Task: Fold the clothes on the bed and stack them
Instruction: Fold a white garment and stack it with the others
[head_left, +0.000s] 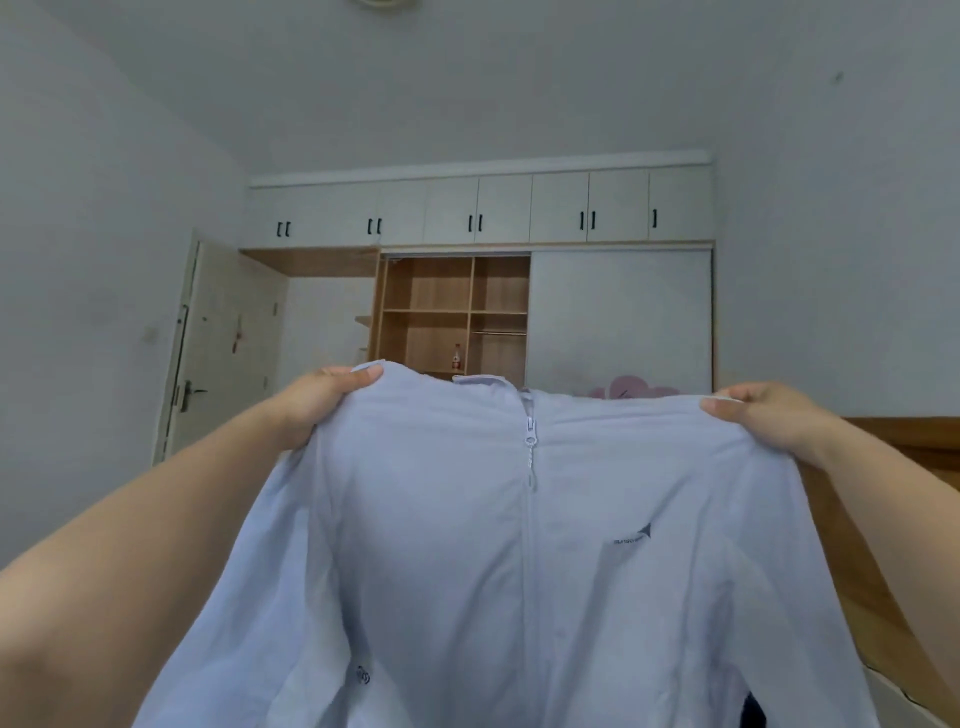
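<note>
A pale blue zip-up jacket (493, 561) hangs spread out in front of me, held up in the air. Its zipper runs down the middle and a small dark logo sits on the chest at the right. My left hand (324, 397) pinches the left shoulder of the jacket. My right hand (763, 415) pinches the right shoulder. The jacket hides the bed and any other clothes below it.
A wardrobe (618, 322) with open wooden shelves (452, 312) and upper cabinets stands against the far wall. A white door (218, 353) is at the left. A wooden bed frame (893, 441) shows at the right, with something pink (631, 388) behind the jacket.
</note>
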